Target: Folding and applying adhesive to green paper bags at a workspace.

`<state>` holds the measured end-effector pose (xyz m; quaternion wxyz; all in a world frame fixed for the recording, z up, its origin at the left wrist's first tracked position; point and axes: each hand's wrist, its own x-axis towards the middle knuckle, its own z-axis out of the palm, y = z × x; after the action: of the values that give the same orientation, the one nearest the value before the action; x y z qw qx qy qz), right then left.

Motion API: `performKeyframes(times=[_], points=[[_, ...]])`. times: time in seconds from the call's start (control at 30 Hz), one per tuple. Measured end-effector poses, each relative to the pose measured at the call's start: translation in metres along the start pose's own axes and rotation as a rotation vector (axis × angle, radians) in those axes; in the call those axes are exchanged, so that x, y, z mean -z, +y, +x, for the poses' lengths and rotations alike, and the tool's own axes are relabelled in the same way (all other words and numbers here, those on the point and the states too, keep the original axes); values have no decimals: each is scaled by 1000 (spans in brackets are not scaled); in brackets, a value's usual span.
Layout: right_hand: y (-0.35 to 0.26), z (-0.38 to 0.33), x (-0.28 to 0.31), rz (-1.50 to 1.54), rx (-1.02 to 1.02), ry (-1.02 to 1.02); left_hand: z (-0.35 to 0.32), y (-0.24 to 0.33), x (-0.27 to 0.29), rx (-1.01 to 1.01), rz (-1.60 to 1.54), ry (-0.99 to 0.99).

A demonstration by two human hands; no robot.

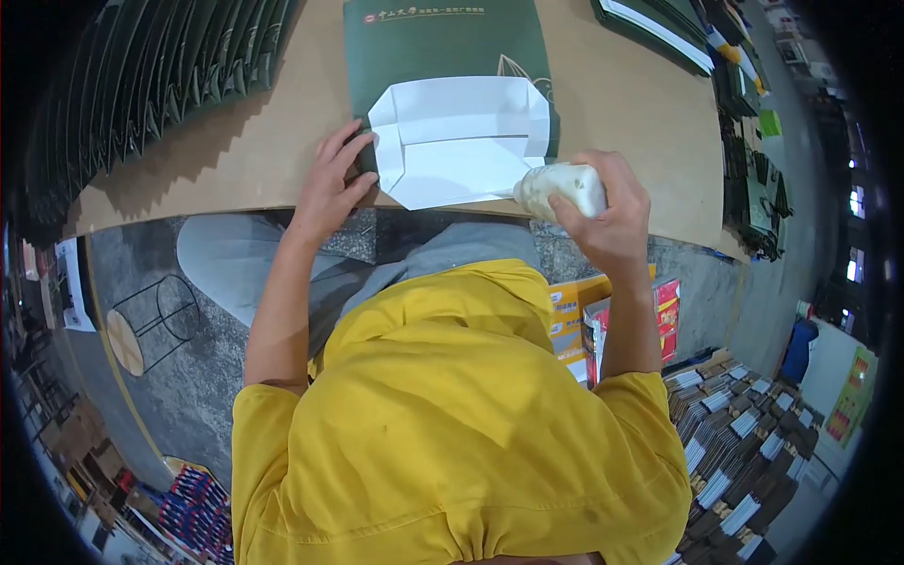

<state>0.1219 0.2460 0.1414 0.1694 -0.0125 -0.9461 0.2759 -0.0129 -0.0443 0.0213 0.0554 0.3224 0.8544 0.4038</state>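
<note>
A dark green paper bag (443, 47) lies flat on the tabletop in front of me, its folded-open white bottom (461, 122) toward my body. At the left edge of that white flap rests my left hand (337, 179), fingers spread and holding nothing. My right hand (612, 202) is wrapped round a whitish squeeze bottle (565, 188), tilted so that its narrow tip points left. The tip is at the lower right part of the white bottom; whether anything flows from it is too small to tell.
A fanned row of dark green bags (169, 85) stands at the table's left. More green bags (659, 28) lie at the far right, by the brown table's (650, 113) edge. A stool (127, 341) is on the floor at left; stacked bundles (744, 433) are at lower right.
</note>
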Motion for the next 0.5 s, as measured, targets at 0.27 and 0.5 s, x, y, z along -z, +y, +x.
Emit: performKeyframes(times=[0.27, 0.5], points=[[15, -7, 16, -38, -70, 24, 0, 0, 1, 17, -12, 0], [22, -12, 25, -35, -118, 116, -1, 1, 1, 32, -12, -16]])
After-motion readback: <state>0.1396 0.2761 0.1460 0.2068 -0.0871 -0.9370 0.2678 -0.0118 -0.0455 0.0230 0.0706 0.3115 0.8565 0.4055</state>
